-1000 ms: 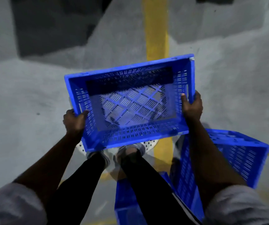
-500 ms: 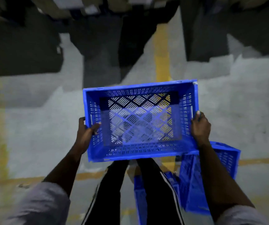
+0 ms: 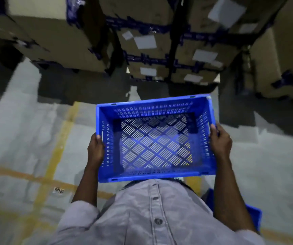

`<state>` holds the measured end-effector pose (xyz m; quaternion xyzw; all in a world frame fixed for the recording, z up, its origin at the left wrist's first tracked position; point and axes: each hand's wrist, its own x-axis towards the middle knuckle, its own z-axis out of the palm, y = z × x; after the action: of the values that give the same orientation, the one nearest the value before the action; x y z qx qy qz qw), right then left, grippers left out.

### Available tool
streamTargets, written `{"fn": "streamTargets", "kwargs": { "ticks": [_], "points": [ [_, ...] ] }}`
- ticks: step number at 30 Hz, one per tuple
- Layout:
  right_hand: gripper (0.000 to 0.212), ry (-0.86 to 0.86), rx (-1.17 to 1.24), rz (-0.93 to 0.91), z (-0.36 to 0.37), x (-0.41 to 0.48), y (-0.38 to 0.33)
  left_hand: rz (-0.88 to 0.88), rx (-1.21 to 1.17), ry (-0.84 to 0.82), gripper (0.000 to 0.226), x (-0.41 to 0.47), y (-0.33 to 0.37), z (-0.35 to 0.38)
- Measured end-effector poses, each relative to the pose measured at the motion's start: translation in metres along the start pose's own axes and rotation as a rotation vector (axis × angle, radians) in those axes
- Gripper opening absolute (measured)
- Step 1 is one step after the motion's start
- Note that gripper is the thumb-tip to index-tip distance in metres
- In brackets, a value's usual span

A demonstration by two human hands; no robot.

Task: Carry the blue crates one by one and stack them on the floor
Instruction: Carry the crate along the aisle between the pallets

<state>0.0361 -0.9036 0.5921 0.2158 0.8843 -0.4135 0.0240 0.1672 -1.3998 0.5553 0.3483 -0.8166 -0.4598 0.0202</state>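
Currently held: blue crate (image 3: pixel 154 144), open side up, nothing inside, carried off the floor (image 3: pixel 18 138) in front of the torso; its near long wall is just beside the shirt (image 3: pixel 151 218).
L side: left hand (image 3: pixel 95 149) grips the crate's left short wall, thumb hooked over the rim by the handle slot; other fingers hidden on the outside.
R side: right hand (image 3: pixel 220 140) grips the right short wall, thumb tip on the rim, fingers curled round the outer face.
Crate pose: roughly level, turned a bit so the far-right corner sits furthest fwd; floor shows through the slotted base.
Other crate: second crate (image 3: pixel 253 216) low at bottom right, behind the right forearm, mostly hidden by arm & shirt; can't tell what it rests on.
Floor marks: grey concrete w/ worn yellow lines (image 3: pixel 61 138) crossing at left; small sticker (image 3: pixel 59 190) near the crossing.
Bkgd: stacked cardboard boxes (image 3: pixel 151 43) w/ dark-blue tape & white labels, blurred, ahead of the crate.
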Motion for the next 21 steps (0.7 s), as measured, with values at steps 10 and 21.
{"fn": "streamTargets", "kwargs": {
  "ticks": [10, 21],
  "points": [
    [0.046, -0.205, 0.071, -0.178, 0.045, 0.017, -0.103, -0.14, 0.013, 0.395, 0.061, -0.053, -0.028, -0.057],
    [0.045, -0.404, -0.051, -0.266, 0.117, -0.015, -0.188, -0.429, -0.002, 0.649, 0.046, -0.125, -0.06, -0.09]
  ]
}}
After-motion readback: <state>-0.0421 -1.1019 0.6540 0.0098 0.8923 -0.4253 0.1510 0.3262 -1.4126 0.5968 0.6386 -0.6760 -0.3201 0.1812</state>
